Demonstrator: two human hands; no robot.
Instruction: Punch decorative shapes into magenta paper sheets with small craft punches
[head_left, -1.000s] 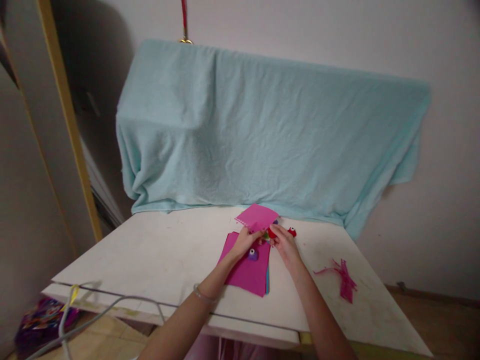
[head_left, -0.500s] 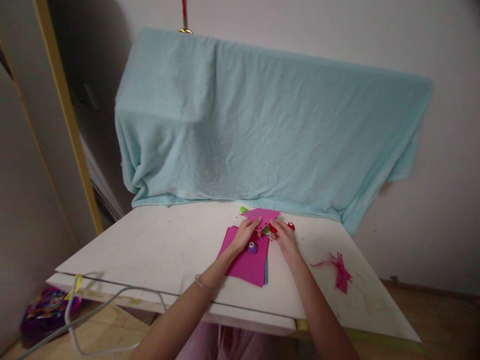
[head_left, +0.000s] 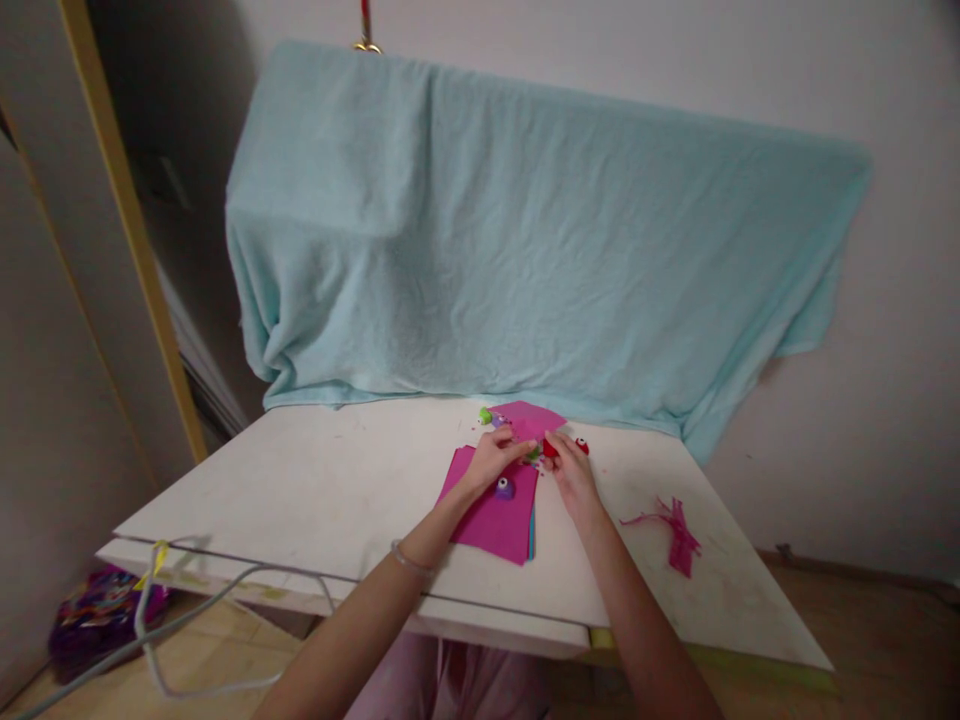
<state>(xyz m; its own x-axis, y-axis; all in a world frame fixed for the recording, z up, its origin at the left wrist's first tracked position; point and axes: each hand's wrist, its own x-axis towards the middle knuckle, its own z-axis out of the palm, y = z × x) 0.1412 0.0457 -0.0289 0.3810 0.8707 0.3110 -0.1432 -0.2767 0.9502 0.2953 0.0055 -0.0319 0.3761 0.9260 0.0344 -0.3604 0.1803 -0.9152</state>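
Note:
A piece of pink paper (head_left: 531,418) is held up near the far edge of the table. My right hand (head_left: 571,470) pinches its lower right edge. My left hand (head_left: 495,460) is at its lower left edge, thumb and fingers closed on it. Beneath my left wrist lies a stack of magenta paper sheets (head_left: 491,525) with a blue edge showing. On the stack sits a small purple piece (head_left: 505,488) with a round white eye-like spot. Small bits of colour and something green lie between my hands, partly hidden.
A small green piece (head_left: 484,415) lies beyond my left hand, and a red one with an eye-like spot (head_left: 582,446) beside my right hand. Crumpled pink strips (head_left: 681,540) lie at the right. A light blue cloth (head_left: 540,250) hangs behind the table; a grey cable (head_left: 247,575) crosses its front left edge.
The pink paper has turned and shifted slightly away and to the right. My left thumb has moved off its face to the lower edge, nearer my right hand.

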